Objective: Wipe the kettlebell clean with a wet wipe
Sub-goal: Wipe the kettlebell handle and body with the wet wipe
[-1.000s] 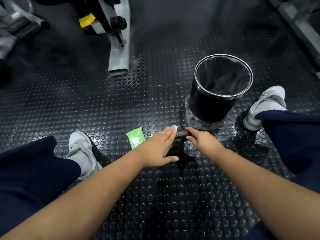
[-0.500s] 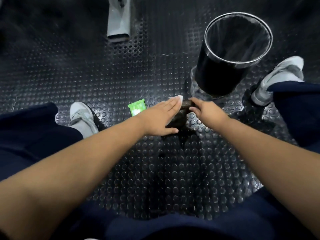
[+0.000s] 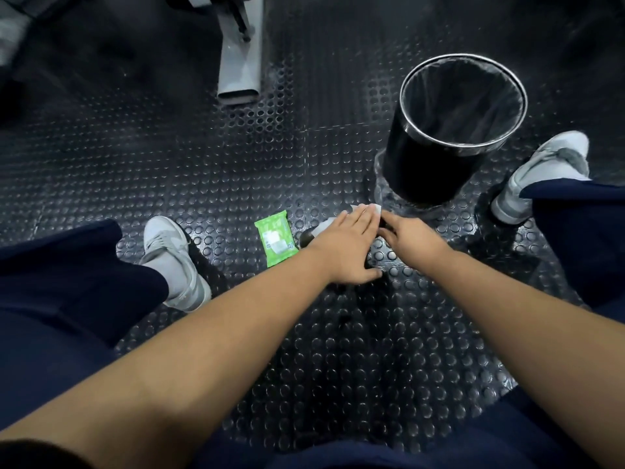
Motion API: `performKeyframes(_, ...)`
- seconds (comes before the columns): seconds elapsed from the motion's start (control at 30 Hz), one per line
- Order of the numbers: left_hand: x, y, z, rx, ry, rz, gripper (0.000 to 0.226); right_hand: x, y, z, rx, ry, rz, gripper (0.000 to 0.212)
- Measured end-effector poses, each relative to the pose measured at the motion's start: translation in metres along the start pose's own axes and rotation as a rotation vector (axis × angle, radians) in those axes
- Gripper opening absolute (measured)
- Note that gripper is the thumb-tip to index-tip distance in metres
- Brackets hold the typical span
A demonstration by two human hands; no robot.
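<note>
Kettlebell [image 3: 306, 237] stands on the studded rubber floor [image 3: 203, 164] between the person's feet, just beside the green wet wipe pack [image 3: 275, 239] and near the black waste bin [image 3: 422, 170]. Left hand [image 3: 345, 247] lies flat over it, fingers straight and together, pressing the white wet wipe [image 3: 368, 208] onto its surface; it grasps nothing. Right hand [image 3: 414, 238] meets the kettlebell from the other side, fingertips against the left hand's; whether it grips the handle or merely steadies cannot be determined. Assessment: the item is judged heavy, rigid and unlikely to shift under wiping pressure; a damp surface may be slippery, so any turning or lifting is best done at the handle. The wipe is soft, limp and liable to bunch. Obstructions: the kettlebell is almost wholly covered by both hands, with only a dark rounded edge showing; its handle, shape and state of cleanliness cannot be made out against the dark floor.
</note>
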State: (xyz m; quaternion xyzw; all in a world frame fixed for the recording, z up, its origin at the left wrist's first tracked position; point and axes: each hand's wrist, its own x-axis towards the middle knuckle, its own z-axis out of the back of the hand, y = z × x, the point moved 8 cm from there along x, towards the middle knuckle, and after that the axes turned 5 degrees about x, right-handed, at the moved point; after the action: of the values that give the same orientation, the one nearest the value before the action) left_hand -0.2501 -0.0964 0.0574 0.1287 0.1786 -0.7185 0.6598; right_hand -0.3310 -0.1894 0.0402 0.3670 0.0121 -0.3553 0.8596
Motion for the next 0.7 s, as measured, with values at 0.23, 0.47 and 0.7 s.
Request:
performKeyframes(0.23,-0.033,0.025,-0.002,-0.063,-0.047,-0.007,0.11,0.001,-0.001,0.0,0.007,-0.004,-0.018,0.044)
performKeyframes(0.47,-0.073,0.066,-0.022,-0.099,0.013,0.049,0.106,-0.001,-0.003,0.001,0.001,0.005,-0.03,0.036)
performKeyframes(0.7,-0.023,0.014,-0.002,0.015,-0.054,-0.045,0.107,0.001,-0.004,-0.002,-0.006,-0.005,0.011,0.04)
